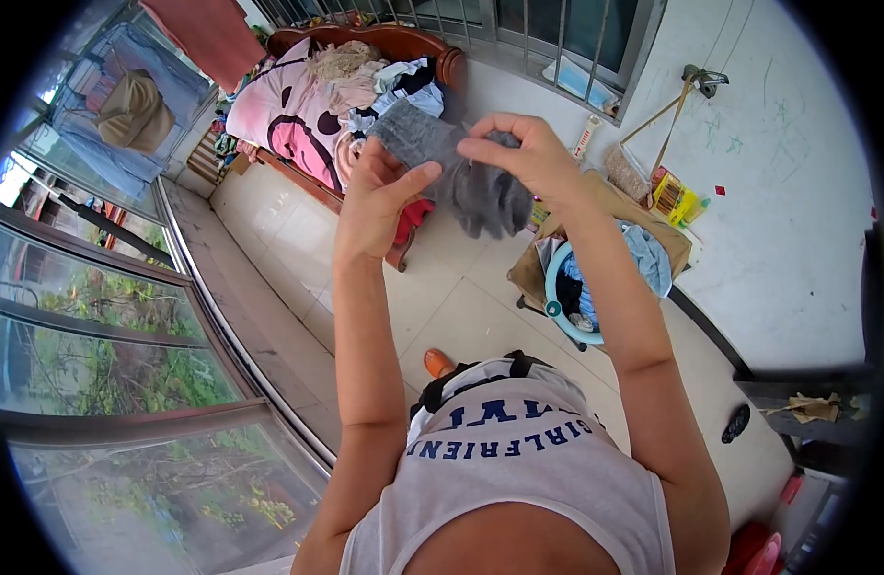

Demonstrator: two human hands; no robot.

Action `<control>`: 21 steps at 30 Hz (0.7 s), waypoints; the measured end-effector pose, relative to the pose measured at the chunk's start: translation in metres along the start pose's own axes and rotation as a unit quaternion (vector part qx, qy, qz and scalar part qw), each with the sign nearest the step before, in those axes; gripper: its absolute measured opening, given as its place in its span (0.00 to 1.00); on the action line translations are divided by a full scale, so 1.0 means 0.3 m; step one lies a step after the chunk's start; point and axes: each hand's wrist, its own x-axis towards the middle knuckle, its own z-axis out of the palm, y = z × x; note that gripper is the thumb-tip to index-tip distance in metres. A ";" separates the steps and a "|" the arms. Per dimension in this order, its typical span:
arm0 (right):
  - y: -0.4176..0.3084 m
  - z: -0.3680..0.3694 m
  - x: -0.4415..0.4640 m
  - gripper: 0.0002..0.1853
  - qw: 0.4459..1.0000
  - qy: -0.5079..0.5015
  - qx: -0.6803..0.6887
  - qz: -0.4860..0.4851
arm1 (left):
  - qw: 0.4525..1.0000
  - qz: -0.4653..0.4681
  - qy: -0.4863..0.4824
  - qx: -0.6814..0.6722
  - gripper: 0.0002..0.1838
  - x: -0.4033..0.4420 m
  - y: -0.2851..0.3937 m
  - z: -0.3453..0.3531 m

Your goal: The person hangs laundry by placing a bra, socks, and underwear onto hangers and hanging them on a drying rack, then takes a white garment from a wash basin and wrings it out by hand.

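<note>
- Grey garment [413, 134], one, knitted or soft cloth; raised in mid-air in front of the wearer, between the two hands; a flat section at the left, a crumpled section hanging at the right, its edges slightly blurred; exact kind cannot be told.
- Left hand [389, 196]; thumb and fingers pinching the garment at its left end.
- Right hand [528, 153]; thumb and forefinger nipping the cloth near its middle, the loose folds hanging below.
- White tank top [509, 479], on the wearer, dark blue lettering across it; an orange shoe [438, 362] shows on the tiled floor [461, 307].
- Wooden bench [451, 67], beyond the hands; bearing a pink printed cover [288, 105] and a mixed heap of clothes [394, 91]; red cloth [413, 220] at its near end.
- Light blue basin [550, 286], right of the wearer, below the right forearm; dark and pale blue clothes within; tan stand beneath.
- Windows [126, 364], along the left, foliage outside; jeans [126, 57] and a tan item [135, 113] hanging at the upper left.
</note>
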 end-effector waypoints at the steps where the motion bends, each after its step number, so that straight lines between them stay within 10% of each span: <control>1: -0.004 -0.009 0.000 0.07 0.999 0.026 0.034 -0.012 | 1.000 0.001 0.000 0.000 0.18 0.000 0.000 -0.005; 9: -0.033 -0.020 0.020 0.07 0.993 0.081 0.052 -0.070 | 0.991 -0.127 0.011 -0.032 0.16 -0.019 0.019 -0.006; 21: 0.014 -0.003 0.004 0.15 1.000 0.007 0.016 0.004 | 1.000 0.008 0.012 0.017 0.27 -0.014 0.043 0.027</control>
